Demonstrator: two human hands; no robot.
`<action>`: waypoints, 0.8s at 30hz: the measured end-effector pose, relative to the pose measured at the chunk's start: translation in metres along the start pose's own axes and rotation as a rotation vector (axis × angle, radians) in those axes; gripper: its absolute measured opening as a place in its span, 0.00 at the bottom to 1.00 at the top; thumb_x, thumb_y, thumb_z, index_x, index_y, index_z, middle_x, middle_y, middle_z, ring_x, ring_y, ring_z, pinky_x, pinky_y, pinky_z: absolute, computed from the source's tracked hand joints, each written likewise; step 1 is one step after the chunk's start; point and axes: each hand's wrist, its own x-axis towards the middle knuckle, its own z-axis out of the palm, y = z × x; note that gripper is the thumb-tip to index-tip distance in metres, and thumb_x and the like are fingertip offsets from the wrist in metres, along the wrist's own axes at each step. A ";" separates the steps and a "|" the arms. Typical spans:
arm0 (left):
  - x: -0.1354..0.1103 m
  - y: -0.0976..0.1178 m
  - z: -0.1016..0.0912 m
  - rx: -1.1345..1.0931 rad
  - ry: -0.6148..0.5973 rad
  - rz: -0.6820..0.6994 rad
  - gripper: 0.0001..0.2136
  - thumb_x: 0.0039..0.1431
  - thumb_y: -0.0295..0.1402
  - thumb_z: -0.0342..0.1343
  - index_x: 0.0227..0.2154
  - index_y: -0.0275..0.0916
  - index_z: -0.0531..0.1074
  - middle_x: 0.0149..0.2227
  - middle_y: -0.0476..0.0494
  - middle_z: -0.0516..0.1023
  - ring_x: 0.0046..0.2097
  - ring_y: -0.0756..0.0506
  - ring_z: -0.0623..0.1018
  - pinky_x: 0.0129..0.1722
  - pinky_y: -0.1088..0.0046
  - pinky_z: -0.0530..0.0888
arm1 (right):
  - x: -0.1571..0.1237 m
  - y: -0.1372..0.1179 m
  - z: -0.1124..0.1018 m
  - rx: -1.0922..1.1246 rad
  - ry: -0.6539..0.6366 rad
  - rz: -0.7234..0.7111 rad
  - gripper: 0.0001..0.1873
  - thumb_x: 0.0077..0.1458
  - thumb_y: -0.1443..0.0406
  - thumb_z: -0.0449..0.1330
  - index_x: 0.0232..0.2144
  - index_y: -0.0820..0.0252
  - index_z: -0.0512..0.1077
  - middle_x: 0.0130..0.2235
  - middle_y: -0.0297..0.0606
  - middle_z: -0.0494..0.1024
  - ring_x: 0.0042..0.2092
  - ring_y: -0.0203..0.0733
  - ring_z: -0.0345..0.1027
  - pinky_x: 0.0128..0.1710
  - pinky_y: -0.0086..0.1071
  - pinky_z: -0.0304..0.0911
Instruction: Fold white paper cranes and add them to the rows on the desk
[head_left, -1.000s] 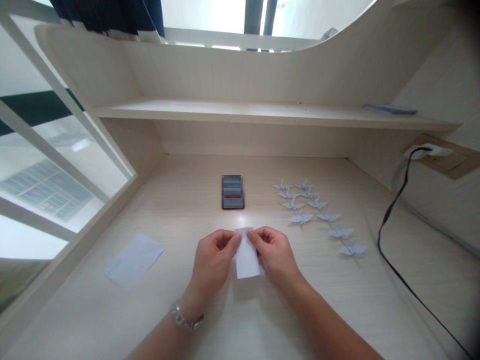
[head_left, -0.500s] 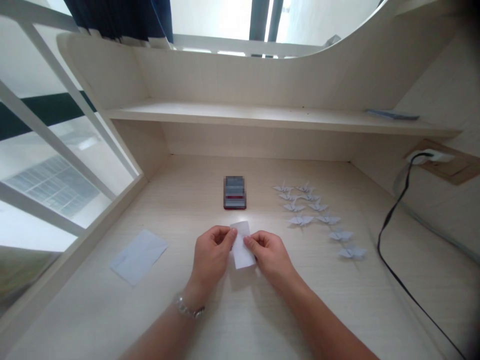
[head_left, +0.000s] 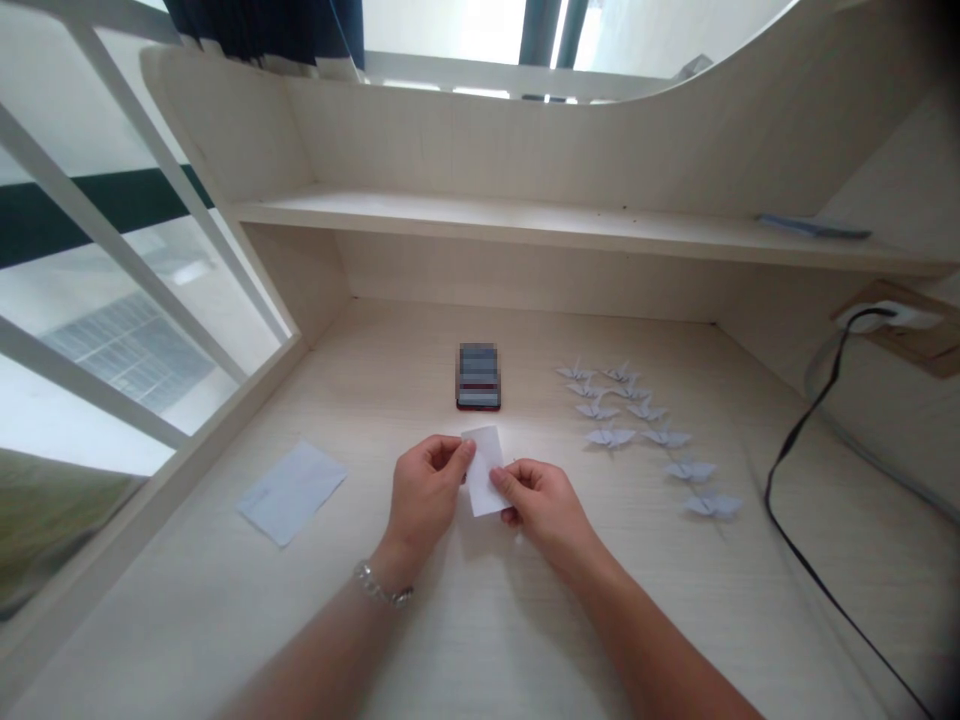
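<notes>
1. The small white rectangular paper sheet [head_left: 486,470] is held up in front of the body, a little tilted, between both hands. I cannot tell if its lower end touches the pale wooden desk [head_left: 675,610].
2. The left hand [head_left: 427,492] is closed in a pinch on the left edge of the sheet, and a silver chain bracelet [head_left: 382,583] sits on this wrist.
3. The right hand [head_left: 541,508] is also closed in a pinch, on the lower right edge.
4. A light and even pinch from both sides seems the best way, because it keeps the thin paper steady and does not crease it.
5. Around the hands lie a flat pale paper sheet [head_left: 292,492], a blurred dark phone with red edge [head_left: 478,376], rows of small pale folded paper cranes [head_left: 610,436] and a thin black cable [head_left: 768,490].
</notes>
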 end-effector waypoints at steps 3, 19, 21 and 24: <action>0.001 -0.002 -0.001 -0.025 -0.007 -0.009 0.14 0.47 0.41 0.59 0.28 0.33 0.73 0.24 0.46 0.76 0.25 0.50 0.72 0.25 0.77 0.68 | -0.001 0.001 0.000 -0.022 0.011 -0.024 0.17 0.47 0.53 0.59 0.21 0.63 0.68 0.16 0.31 0.68 0.16 0.30 0.56 0.16 0.25 0.49; 0.003 -0.006 0.001 -0.249 -0.052 -0.126 0.15 0.47 0.42 0.59 0.30 0.33 0.73 0.28 0.44 0.75 0.29 0.49 0.74 0.29 0.74 0.71 | 0.000 -0.003 -0.003 -0.111 0.032 -0.083 0.18 0.47 0.53 0.59 0.20 0.63 0.69 0.14 0.30 0.66 0.16 0.31 0.55 0.16 0.25 0.48; 0.003 -0.006 0.000 -0.225 -0.058 -0.124 0.15 0.44 0.41 0.61 0.30 0.33 0.74 0.28 0.44 0.76 0.28 0.49 0.74 0.28 0.74 0.71 | -0.001 -0.003 -0.003 -0.104 0.027 -0.089 0.18 0.47 0.53 0.59 0.20 0.62 0.69 0.14 0.30 0.66 0.16 0.31 0.55 0.16 0.26 0.48; 0.004 -0.007 -0.001 -0.208 -0.046 -0.124 0.16 0.41 0.39 0.63 0.29 0.32 0.73 0.28 0.42 0.77 0.28 0.49 0.74 0.28 0.74 0.71 | -0.001 -0.003 -0.003 -0.110 0.015 -0.088 0.17 0.47 0.53 0.59 0.20 0.63 0.69 0.16 0.31 0.67 0.16 0.31 0.55 0.16 0.25 0.48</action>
